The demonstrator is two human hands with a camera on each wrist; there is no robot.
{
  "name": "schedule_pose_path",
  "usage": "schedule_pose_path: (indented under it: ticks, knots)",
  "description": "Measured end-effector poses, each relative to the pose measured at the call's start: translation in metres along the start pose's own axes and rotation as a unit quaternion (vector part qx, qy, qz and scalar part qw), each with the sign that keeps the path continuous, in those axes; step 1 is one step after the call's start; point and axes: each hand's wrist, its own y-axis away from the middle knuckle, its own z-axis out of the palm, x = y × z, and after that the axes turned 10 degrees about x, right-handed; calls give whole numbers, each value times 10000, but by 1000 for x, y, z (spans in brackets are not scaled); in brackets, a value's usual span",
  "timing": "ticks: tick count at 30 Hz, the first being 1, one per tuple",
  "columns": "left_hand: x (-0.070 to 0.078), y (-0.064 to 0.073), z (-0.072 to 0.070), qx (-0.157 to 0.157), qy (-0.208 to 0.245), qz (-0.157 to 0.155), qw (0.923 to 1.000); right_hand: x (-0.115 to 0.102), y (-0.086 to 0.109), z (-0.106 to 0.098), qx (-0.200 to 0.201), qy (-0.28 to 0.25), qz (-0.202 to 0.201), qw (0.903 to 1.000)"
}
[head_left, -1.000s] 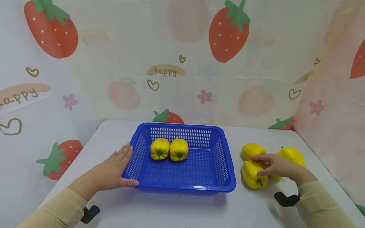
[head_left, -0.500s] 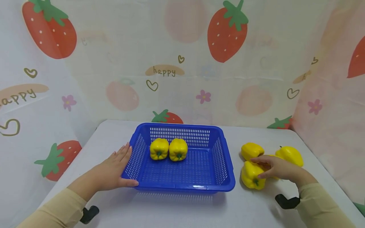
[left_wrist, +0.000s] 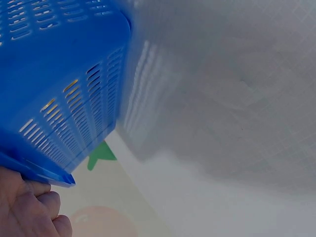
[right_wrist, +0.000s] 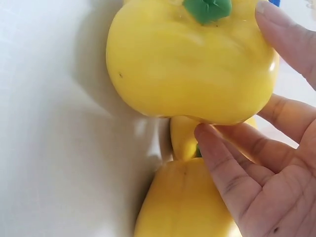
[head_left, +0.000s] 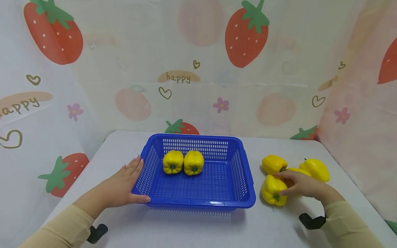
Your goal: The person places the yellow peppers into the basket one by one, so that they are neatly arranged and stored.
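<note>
My left hand (head_left: 125, 184) lies along the left side of a blue plastic basket (head_left: 198, 205), fingers straight at the rim and thumb stretched over the near left corner. Two yellow bell peppers stand side by side inside, the left one (head_left: 173, 162) touching the right one (head_left: 193, 163). To the basket's right, my right hand (head_left: 305, 186) holds the nearest loose yellow bell pepper (right_wrist: 190, 64) between thumb and fingers. Its green stem faces toward me, and it appears low over the white table. Part of another yellow pepper (head_left: 299, 171) is hidden behind that hand.
More yellow peppers lie around the right hand: one behind it (head_left: 273, 164) and one at the far right (head_left: 315, 169). The white table (head_left: 186, 230) ends at a printed strawberry cloth (head_left: 198, 106) at the back and sides. A black wrist mount (head_left: 311, 221) hangs under the right sleeve.
The right hand has closed on the front pepper, which has shifted slightly left. The left hand and the basket hold their place.
</note>
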Motion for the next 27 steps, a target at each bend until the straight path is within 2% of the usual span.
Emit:
schedule_pose_path:
  ticks: [9,15,27]
  knots:
    - [-1,0,1,13,-8,-10,10000,2,-2,5,67,-7,6,10000]
    - [-2,1,1,117,-40,87,9999,4,-2,8,-66,-79,6,9999]
    - [-1,1,1,137,-38,92,9999,10,-1,10,-191,-558,55,9982]
